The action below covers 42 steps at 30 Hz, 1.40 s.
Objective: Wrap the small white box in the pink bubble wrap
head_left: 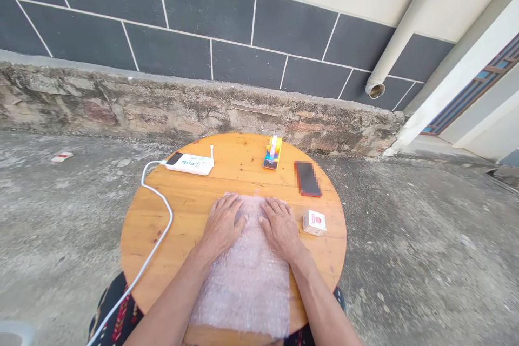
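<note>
Bubble-wrap-like sheet (247,281) laid flat on table (150,227), stretched from middle to near edge. Far corners covered by left hand (223,224) and right hand (283,228); both palms down, fingers loosely extended, nothing gripped. Sheet judged light, soft, slightly slippery, easily crushed; best grasped by side edges. Long axis directed from near edge toward far edge.

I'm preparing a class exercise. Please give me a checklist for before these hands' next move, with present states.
1. Left hand and right hand resting on the translucent sheet: ok.
2. Small box off the sheet: ok.
3. Tape dispenser apart from both hands: ok.
4. White cable wholly on the table: not ok, it runs past the edge.
5. Small box's contents known: cannot tell, its inside is hidden.
</note>
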Each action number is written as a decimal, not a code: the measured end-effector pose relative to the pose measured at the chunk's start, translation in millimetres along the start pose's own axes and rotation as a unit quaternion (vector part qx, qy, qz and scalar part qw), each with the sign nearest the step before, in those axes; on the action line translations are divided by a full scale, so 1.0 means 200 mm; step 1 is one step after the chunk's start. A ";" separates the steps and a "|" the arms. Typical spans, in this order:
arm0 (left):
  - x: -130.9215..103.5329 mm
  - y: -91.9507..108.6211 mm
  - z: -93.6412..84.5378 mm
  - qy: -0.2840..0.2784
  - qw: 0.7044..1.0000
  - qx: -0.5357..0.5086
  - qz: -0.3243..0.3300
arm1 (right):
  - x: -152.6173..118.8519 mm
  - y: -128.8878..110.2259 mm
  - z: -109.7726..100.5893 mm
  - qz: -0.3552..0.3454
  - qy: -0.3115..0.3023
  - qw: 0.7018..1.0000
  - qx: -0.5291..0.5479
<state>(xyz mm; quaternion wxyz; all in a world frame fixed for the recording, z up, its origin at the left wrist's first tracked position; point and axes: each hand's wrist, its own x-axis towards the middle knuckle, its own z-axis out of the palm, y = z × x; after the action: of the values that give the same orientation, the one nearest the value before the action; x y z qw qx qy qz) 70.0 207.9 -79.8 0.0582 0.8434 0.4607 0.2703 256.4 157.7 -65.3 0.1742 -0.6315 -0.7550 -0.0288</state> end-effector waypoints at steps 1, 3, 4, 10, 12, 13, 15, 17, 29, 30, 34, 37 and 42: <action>0.00 -0.01 0.00 0.008 1.000 0.002 -0.007 | 0.00 0.01 0.00 0.018 0.006 1.000 -0.008; 0.00 -0.01 0.00 0.020 1.000 0.004 -0.018 | 0.01 0.04 0.00 0.056 0.019 0.998 -0.025; 0.00 -0.02 0.00 0.026 0.999 0.004 -0.023 | 0.01 0.04 0.00 0.071 0.027 0.997 -0.032; 0.01 0.02 -0.01 0.044 0.998 -0.014 0.030 | 0.01 0.00 -0.04 0.017 0.055 0.998 -0.016; 0.00 0.04 -0.01 0.012 0.998 -0.014 0.068 | 0.00 -0.03 -0.04 -0.031 0.035 0.999 0.004; 0.00 0.05 -0.01 -0.008 0.997 -0.014 0.079 | 0.00 -0.04 -0.04 -0.047 0.023 0.999 0.011; -0.01 0.05 -0.01 -0.036 0.996 -0.011 0.080 | 0.00 -0.04 -0.03 -0.057 0.003 0.998 0.015; -0.01 0.05 -0.01 -0.044 0.997 -0.004 0.064 | 0.00 -0.02 -0.02 -0.045 -0.006 0.999 0.008; 0.01 0.00 -0.01 0.031 0.999 -0.017 0.019 | 0.01 0.04 -0.03 0.058 0.042 0.997 -0.029; 0.01 0.01 -0.02 0.041 0.998 -0.027 0.027 | 0.01 0.03 -0.04 0.042 0.048 0.998 -0.021; 0.01 0.04 -0.02 0.015 0.995 -0.060 0.074 | 0.00 -0.03 -0.04 -0.045 0.020 0.999 0.023; -0.01 0.05 -0.01 -0.026 0.995 -0.053 0.080 | 0.00 -0.04 -0.03 -0.069 -0.012 0.997 0.030; -0.01 0.04 -0.02 -0.046 0.996 -0.042 0.068 | 0.00 0.03 0.01 -0.010 -0.014 1.000 -0.014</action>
<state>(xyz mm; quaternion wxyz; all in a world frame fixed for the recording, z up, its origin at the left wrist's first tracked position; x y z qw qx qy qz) 74.1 201.1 -73.8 0.0958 0.8811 0.3874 0.2538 261.0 159.1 -67.2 0.1543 -0.6263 -0.7635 -0.0319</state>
